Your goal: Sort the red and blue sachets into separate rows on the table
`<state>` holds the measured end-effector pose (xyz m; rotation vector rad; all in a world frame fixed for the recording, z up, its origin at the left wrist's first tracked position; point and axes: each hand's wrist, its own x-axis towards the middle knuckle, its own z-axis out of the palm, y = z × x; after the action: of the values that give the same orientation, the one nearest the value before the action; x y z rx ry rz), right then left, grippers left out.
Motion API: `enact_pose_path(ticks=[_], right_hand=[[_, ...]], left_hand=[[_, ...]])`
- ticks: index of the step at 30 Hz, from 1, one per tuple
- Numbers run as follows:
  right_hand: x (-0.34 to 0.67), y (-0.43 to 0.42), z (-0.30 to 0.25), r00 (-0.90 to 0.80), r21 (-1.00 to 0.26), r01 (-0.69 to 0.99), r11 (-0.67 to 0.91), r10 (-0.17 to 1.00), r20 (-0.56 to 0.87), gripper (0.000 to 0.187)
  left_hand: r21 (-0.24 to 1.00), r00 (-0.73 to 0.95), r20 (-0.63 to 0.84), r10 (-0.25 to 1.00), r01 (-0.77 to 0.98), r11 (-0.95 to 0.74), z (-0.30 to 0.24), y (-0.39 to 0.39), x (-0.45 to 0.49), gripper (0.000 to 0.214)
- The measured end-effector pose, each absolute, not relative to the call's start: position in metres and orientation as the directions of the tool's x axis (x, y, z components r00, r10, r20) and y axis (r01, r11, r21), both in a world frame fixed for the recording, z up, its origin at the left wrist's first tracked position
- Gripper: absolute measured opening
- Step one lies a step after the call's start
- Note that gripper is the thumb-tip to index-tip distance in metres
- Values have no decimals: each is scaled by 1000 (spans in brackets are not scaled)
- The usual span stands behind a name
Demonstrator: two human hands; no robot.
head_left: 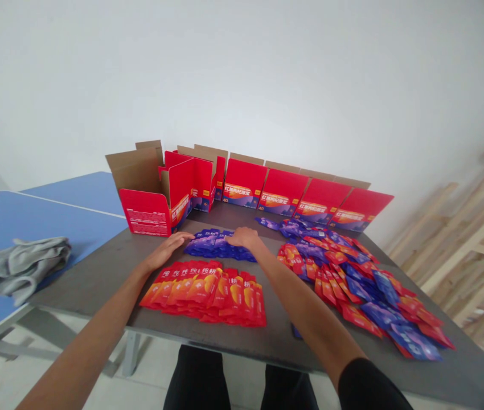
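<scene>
I have my left hand (169, 246) lying flat with fingers spread out, gripping nothing, its tips touching the left end of the row of purple sachets (215, 245) on the grey table (97, 273). My right hand (244, 236) rests palm down on that row's right end, and I cannot tell whether it grips any. The row lies between the open red box (152, 199) and the fanned red sachets (208, 291), with a mixed heap (361, 285) to its right.

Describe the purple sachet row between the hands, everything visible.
The purple sachets are glossy foil-like packets, fanned flat in an overlapping row on the grey table, behind the red sachet row and before the open red box. The left hand touches its left end, the right hand rests on its right end.
</scene>
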<state>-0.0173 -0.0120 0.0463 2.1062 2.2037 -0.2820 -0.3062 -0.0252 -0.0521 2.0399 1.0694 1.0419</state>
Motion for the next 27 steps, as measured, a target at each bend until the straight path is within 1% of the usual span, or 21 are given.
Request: enact_pose_path(ticks=[4,8,11,14,19,22,25,27], right_hand=[[-9,-23,51,-129,-49,991,122,972,-197,54],[-2,-34,49,-256,-53,967,251,960,-113,42],[1,-40,47,-320,-23,948,319,947,-43,39],[0,-45,47,-354,20,935,354,935,-17,37],[-5,-47,45,-374,80,925,371,927,29,29],[-3,-43,44,-359,104,931,350,928,94,32],[6,-39,48,-316,71,949,308,926,205,34],[15,-41,53,-270,4,959,282,917,293,32]], left_hand=[[784,362,359,860,383,-488,-52,-25,-306,65],[783,359,359,862,387,-487,-50,-26,-305,68],[783,354,356,865,391,-483,-50,-27,-305,69],[781,351,354,867,398,-481,-49,-28,-305,69],[766,356,363,861,412,-493,-47,-29,-304,66],[749,353,378,856,427,-507,-46,-30,-303,65],[717,322,419,849,455,-527,-45,-32,-302,63],[682,273,475,837,487,-546,-39,-38,-300,62]])
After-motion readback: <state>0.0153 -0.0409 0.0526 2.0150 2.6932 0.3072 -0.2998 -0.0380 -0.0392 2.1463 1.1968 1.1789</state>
